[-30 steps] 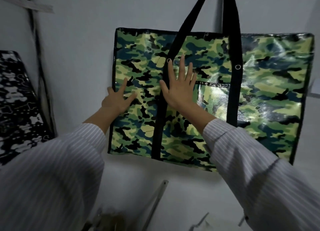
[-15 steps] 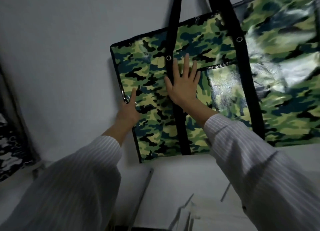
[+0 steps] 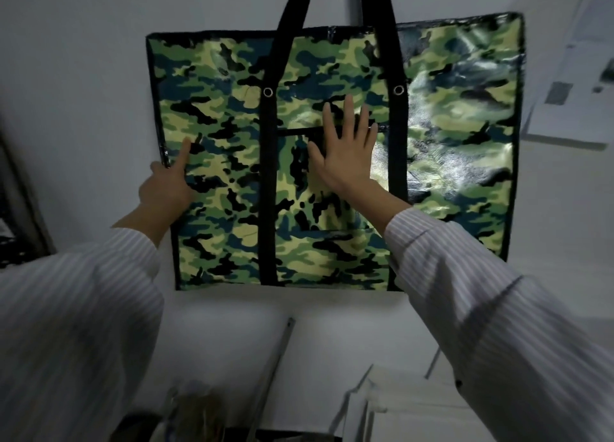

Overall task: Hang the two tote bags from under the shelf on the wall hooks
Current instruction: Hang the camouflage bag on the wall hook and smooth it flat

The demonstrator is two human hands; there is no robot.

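Note:
A large green camouflage tote bag (image 3: pixel 458 126) hangs flat against the white wall by its two black straps (image 3: pixel 295 6); the hook above is out of view. My right hand (image 3: pixel 345 149) lies flat and open on the bag's front pocket, fingers spread. My left hand (image 3: pixel 167 182) rests at the bag's left edge, forefinger stretched onto the fabric, thumb over the black trim. A second bag, black with white patterning (image 3: pixel 8 239), shows only as a sliver at the far left edge.
A paper sheet or booklet (image 3: pixel 578 76) is pinned on the wall to the bag's right. Below stand white shelf parts (image 3: pixel 382 405) and a thin metal rod (image 3: pixel 275 368). A dark upright frame (image 3: pixel 20 189) runs along the left.
My right hand has slid rightward from the left strap onto the pocket between the straps. The bag now hangs level instead of tilted. My left hand stays at the left edge.

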